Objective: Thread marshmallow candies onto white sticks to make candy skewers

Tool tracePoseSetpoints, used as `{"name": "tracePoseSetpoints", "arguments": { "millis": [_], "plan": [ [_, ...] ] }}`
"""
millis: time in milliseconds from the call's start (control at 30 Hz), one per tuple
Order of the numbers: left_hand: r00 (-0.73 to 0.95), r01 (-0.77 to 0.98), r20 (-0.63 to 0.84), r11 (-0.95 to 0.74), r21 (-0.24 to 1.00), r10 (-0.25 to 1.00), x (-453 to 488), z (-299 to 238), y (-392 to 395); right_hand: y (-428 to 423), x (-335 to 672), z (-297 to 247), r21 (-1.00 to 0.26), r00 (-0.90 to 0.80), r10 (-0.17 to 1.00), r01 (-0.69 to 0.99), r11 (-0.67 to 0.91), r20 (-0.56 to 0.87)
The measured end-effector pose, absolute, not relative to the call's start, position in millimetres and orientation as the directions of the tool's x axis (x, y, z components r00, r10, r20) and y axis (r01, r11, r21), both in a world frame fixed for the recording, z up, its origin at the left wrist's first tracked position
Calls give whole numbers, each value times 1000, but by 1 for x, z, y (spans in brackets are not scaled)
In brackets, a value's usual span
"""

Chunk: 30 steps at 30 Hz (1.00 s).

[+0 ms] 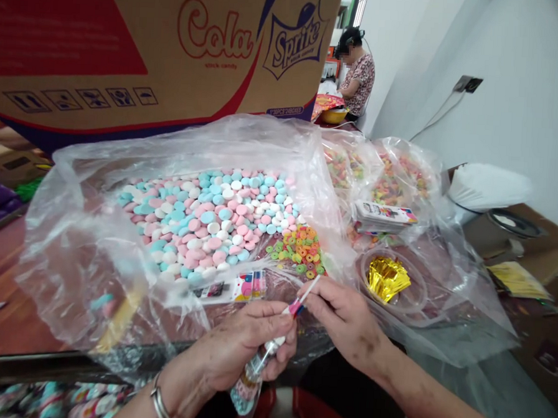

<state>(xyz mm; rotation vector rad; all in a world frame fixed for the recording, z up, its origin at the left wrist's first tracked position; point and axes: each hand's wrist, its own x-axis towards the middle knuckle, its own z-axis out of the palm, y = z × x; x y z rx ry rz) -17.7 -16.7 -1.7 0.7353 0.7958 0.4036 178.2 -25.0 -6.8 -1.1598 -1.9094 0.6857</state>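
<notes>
Low at six o'clock, left hand [248, 348] clasps a slim candy packet [250, 385], right hand [348, 322] pinching its label strip [303, 299], bag of pastel sweets [72, 223] at twelve on the brown table [6, 319], white wall [516, 53] at two.

Reddish wooden table [6, 319] carries candy-filled bags [72, 235] (clear plastic) and a cardboard box [129, 39].

Bottom centre: left hand [248, 348] wraps a small candy packet [247, 391], right hand [348, 322] pinches a thin pink-white strip [304, 296] at its top. Behind them, pastel candies [204, 217], with ring candies [300, 249] to their right. Gold foil [387, 278] centre right. Cardboard box [128, 45] upper left.
</notes>
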Motion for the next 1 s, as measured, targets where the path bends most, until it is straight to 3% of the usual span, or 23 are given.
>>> {"name": "tracePoseSetpoints", "arguments": {
  "millis": [100,167,233,400,500,567,667,733,800,900,1000],
  "plan": [
    [614,-44,-494,652,757,616,-16,-3,-18,-32,186,-1,-330,-394,692,667,668,605],
    [596,0,-508,633,774,621,-16,-4,-19,-36,190,4,-91,-607,534,607,790,588],
    [598,64,-530,623,780,602,-16,-6,-20,-38,191,8,-1,-737,460,529,848,495],
    [684,247,-529,523,816,502,-18,-10,-18,-35,194,11,79,-811,398,472,878,430],
    [625,403,-543,363,840,561,-15,-5,-18,-33,198,13,79,-824,392,460,884,410],
    [583,439,-458,214,873,671,-10,0,-20,-31,199,14,41,-799,444,501,864,404],
    [577,422,-137,-150,894,805,-3,3,-24,-29,196,14,-18,-717,537,592,806,445],
    [612,408,76,-396,823,787,-1,0,-25,-30,194,14,-41,-680,571,626,779,460],
    [627,386,193,-516,765,754,0,-3,-25,-31,196,15,-56,-671,588,636,769,451],
    [519,411,207,-454,791,829,-1,-5,-25,-28,216,20,-149,-570,648,682,716,505],
    [337,406,-12,-134,904,942,-4,0,-25,-15,260,20,-302,-363,745,748,591,559]
  ]
}}
